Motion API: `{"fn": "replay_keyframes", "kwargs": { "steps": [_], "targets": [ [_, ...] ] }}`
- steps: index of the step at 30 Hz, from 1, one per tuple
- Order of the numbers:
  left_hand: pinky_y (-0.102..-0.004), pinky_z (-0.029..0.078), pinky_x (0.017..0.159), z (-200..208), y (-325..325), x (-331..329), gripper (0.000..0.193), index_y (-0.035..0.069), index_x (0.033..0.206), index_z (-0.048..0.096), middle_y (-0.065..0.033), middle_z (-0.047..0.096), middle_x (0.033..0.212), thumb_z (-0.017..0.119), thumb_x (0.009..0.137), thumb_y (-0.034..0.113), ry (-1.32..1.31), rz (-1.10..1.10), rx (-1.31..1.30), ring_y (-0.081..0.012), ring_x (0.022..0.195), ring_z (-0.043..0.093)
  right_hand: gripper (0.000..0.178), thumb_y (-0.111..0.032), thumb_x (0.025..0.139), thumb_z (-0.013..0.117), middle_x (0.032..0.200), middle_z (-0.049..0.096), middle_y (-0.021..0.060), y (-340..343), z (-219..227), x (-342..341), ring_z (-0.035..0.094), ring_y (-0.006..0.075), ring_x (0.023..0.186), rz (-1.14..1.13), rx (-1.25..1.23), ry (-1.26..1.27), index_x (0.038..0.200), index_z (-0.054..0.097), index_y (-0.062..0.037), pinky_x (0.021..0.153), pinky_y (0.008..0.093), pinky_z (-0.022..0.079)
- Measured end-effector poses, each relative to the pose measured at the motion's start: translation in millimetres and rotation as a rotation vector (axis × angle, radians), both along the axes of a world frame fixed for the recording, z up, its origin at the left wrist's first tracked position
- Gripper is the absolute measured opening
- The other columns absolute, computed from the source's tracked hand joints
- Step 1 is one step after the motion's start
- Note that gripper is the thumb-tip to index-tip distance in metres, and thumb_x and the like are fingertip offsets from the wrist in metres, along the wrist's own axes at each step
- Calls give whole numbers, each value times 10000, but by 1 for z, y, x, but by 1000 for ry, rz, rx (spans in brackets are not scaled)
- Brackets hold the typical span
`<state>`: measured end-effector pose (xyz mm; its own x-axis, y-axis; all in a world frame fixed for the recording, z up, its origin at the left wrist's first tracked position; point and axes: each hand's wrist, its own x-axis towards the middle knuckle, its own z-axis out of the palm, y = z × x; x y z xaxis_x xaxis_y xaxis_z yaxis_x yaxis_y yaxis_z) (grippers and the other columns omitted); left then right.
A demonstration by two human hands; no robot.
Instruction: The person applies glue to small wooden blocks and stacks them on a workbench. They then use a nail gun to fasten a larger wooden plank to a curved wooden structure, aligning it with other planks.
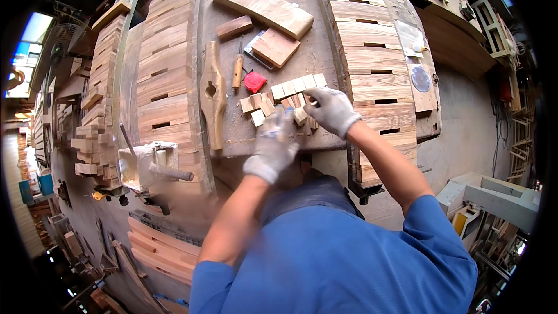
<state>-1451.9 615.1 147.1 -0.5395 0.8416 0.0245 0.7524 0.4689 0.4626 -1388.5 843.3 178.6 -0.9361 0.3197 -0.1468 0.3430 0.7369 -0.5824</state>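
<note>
Small pale wooden blocks (298, 85) lie in rough rows near the front edge of the worktable (238, 131). My left hand (273, 142), in a whitish work glove, reaches over the near blocks with its fingers stretched forward; they are slightly blurred. At the right end of the rows is my right hand (333, 110), gloved too, its fingers curled toward the thumb. Whatever sits between those fingertips is too small and hidden to make out. Just beyond the blocks lie a red tape measure (254, 81) and a wooden-handled chisel (238, 72).
A shaped wooden piece with a hole (211, 90) lies left of the blocks. Farther back are a thick plank (261, 6) and a squared block (276, 47). Slotted boards line both sides, left (165, 81) and right (372, 55). A glue-stained container (136, 166) stands at left.
</note>
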Motion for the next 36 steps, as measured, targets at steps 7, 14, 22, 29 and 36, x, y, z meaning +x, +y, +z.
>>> {"fn": "replay_keyframes", "kwargs": {
  "steps": [7, 14, 22, 29, 36],
  "targets": [
    [-513, 481, 1169, -40, -32, -51, 661, 167, 1548, 601, -232, 612, 1489, 798, 958, 390, -70, 484, -207, -437, 1383, 574, 665, -370, 882, 831, 1348, 731, 248, -66, -28, -94, 709, 426, 1247, 320, 134, -262, 1460, 648, -98, 1067, 500, 563],
    [-544, 531, 1058, -71, -62, -45, 399, 116, 1341, 730, -241, 738, 1254, 732, 1003, 329, -78, 662, 41, -461, 1169, 690, 307, -254, 945, 729, 1177, 794, 221, -71, -63, -112, 766, 398, 1129, 389, 243, -254, 1183, 773, -67, 971, 499, 619],
    [-501, 544, 1047, -101, -69, -27, 504, 27, 1444, 652, -282, 734, 1278, 760, 993, 225, -176, 861, 220, -447, 1171, 706, 477, -195, 942, 711, 1292, 736, 246, -83, -9, -85, 704, 414, 1225, 200, 85, -107, 1401, 662, -75, 1046, 493, 558],
    [-518, 553, 1057, -84, -52, -45, 536, 28, 1426, 662, -276, 755, 1265, 807, 963, 256, -585, 897, 218, -465, 1213, 712, 504, -191, 870, 763, 1222, 757, 236, -105, 22, -21, 731, 401, 1146, 111, -94, -11, 1347, 698, -40, 1024, 466, 574],
    [-405, 637, 878, -66, -70, -27, 297, 46, 1298, 717, -144, 795, 1033, 753, 1006, 87, -981, 1044, 736, -301, 914, 790, 529, -170, 858, 783, 1223, 757, 241, -126, 37, 6, 736, 401, 1161, 9, -264, -54, 1364, 697, -40, 1034, 452, 580]
  ]
}}
